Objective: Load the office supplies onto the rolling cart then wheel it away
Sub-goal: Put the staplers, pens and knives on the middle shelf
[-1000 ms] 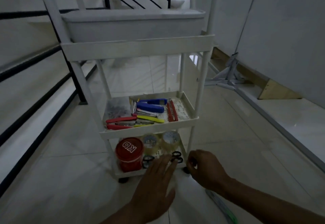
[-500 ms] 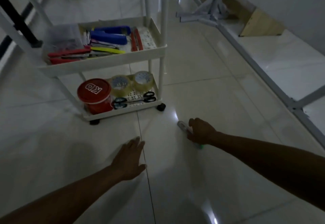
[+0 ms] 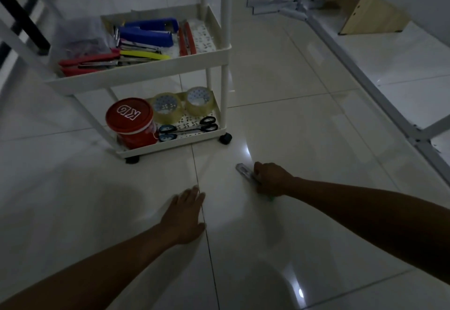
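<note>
A white rolling cart [image 3: 146, 75] stands on the tiled floor at upper left. Its middle tray carries blue staplers [image 3: 148, 33], red and yellow cutters [image 3: 92, 63] and a clear bag. The bottom tray holds a red tub [image 3: 131, 122], two rolls of clear tape [image 3: 182, 105] and scissors [image 3: 190, 128]. My right hand [image 3: 270, 179] curls round a green-handled cutter [image 3: 244, 170] lying on the floor to the cart's right front. My left hand [image 3: 185, 214] rests flat on the floor with straight fingers.
A white metal frame [image 3: 360, 75] runs along the floor at right, with a folded stand [image 3: 289, 5] and a wooden box [image 3: 370, 16] behind it. A black railing post [image 3: 22, 15] is at upper left.
My view dropped from the cart to the floor. My right hand went down onto the cutter and closed round it; my left hand left the bottom tray and settled on the floor.
</note>
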